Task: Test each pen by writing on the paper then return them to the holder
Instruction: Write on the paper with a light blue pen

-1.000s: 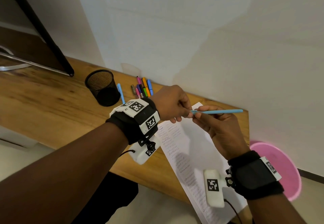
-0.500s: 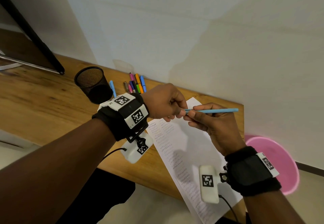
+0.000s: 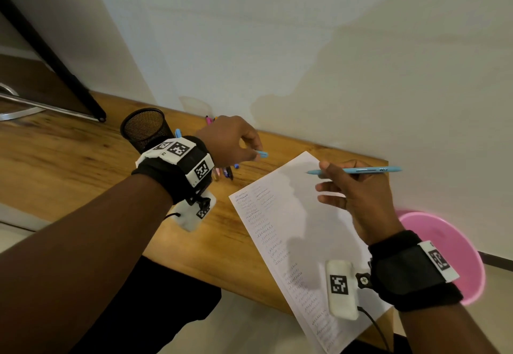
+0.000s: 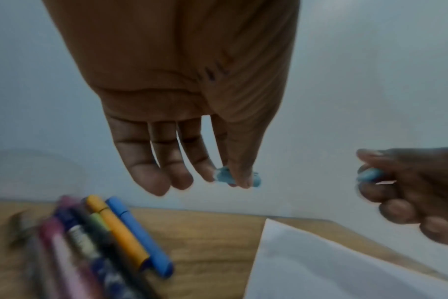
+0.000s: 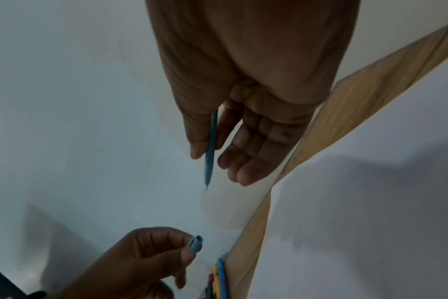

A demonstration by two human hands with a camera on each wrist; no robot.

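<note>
My right hand point(image 3: 349, 187) holds a light blue pen point(image 3: 358, 171) level above the far corner of the paper point(image 3: 294, 231), bare tip pointing left; the right wrist view shows the pen point(image 5: 209, 153) pinched between thumb and forefinger. My left hand point(image 3: 236, 143) pinches the pen's blue cap point(image 3: 262, 155) by thumb and forefinger, also seen as the cap point(image 4: 224, 175) and the cap point(image 5: 196, 243). The hands are apart. The black mesh holder point(image 3: 144, 127) stands on the desk behind my left wrist. Several coloured pens point(image 4: 110, 238) lie on the desk under my left hand.
The wooden desk point(image 3: 69, 165) runs along a white wall point(image 3: 277, 48). A monitor's base and edge point(image 3: 52, 104) stand at the far left. A pink basin point(image 3: 444, 253) sits on the floor past the desk's right end. The paper carries rows of scribbles down its left side.
The hands have pulled apart: my left hand drew the cap off the pen and moved left over the loose pens, while my right hand kept the pen and shifted right.
</note>
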